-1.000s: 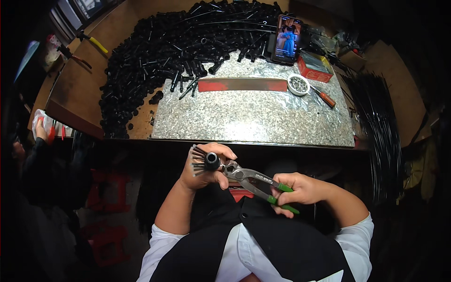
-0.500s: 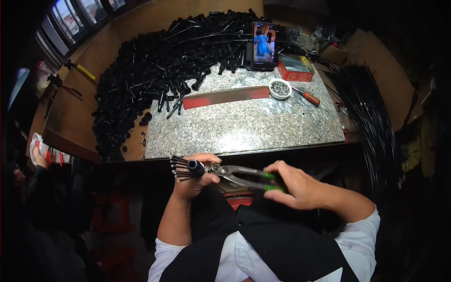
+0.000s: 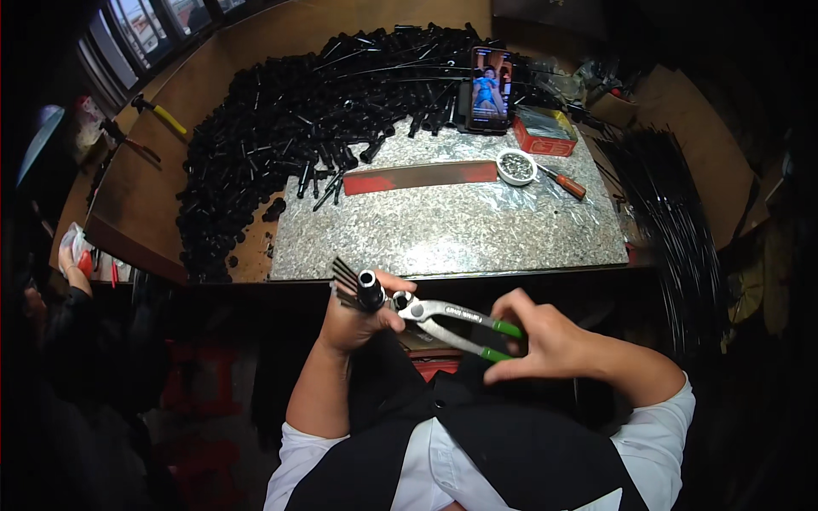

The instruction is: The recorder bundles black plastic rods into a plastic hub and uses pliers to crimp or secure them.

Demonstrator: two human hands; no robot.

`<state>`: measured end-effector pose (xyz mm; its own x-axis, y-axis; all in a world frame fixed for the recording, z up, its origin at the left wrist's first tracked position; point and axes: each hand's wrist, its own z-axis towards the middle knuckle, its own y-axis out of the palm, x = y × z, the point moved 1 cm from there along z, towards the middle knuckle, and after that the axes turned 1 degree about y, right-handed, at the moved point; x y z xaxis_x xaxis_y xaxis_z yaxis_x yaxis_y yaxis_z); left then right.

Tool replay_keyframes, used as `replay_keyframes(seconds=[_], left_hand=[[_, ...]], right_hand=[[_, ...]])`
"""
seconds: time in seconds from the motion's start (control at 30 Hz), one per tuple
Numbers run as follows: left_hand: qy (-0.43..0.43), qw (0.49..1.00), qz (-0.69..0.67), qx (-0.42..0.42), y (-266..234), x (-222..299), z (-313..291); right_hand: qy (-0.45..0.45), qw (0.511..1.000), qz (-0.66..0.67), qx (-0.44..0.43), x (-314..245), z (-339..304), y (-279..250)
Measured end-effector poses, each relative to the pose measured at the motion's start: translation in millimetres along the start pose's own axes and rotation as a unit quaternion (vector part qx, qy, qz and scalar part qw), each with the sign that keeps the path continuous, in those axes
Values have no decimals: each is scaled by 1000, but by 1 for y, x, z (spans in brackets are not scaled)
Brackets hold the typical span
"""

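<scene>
My left hand (image 3: 348, 328) is closed around a short black tubular part (image 3: 370, 295), its hollow round end tipped up. Several thin dark rods (image 3: 344, 274) fan out beside it from the same hand. Pincers (image 3: 417, 312) with green-sleeved handles meet the tube's side near my left thumb. Their jaws look slightly apart, but what lies between them is too small to tell. My right hand (image 3: 552, 342) is round the handle ends, which stand well apart, with the thumb below and the fingers above. Both hands are just in front of the bench's near edge.
A speckled stone slab (image 3: 426, 230) bears a red-and-brown strip (image 3: 417, 177), a white bowl (image 3: 516, 168) of small metal pieces, a screwdriver (image 3: 569, 186), a red box (image 3: 545, 136) and a propped phone (image 3: 490, 89). Black parts (image 3: 256, 128) are heaped behind; long black rods (image 3: 669, 213) lie right. Another person's hand (image 3: 75, 260) is far left.
The pincers' handles have swung downward on the right and now slope. The tube in my left hand has tipped more upright, the rods with it. The view has shifted slightly.
</scene>
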<state>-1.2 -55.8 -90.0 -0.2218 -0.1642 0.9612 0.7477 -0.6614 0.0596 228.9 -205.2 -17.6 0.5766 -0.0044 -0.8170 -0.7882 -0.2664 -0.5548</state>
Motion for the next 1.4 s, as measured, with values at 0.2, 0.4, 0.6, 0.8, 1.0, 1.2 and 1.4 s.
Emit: replay_keyframes(seconds=[0.2, 0.4, 0.6, 0.8, 1.0, 1.2, 1.4], left_hand=[[-18, 1000, -16, 7, 2, 13, 3], [-44, 991, -111, -65, 4, 11, 9], [-17, 994, -98, -52, 4, 14, 11], [-29, 996, -85, -11, -3, 17, 8], [6, 990, -104, -99, 0, 14, 10], [36, 996, -30, -73, 5, 8, 9], [21, 998, 1, -59, 14, 6, 12]], right_hand=[[-213, 928, -227, 204, 14, 5, 4], [196, 889, 375, -175, 24, -2, 5], [246, 889, 322, -214, 5, 5, -1], [-205, 948, -152, 190, 13, 11, 4], [198, 814, 493, -237, 44, 1, 10], [-76, 989, -122, -33, 16, 18, 7], [-82, 950, -290, 86, 21, 19, 4]])
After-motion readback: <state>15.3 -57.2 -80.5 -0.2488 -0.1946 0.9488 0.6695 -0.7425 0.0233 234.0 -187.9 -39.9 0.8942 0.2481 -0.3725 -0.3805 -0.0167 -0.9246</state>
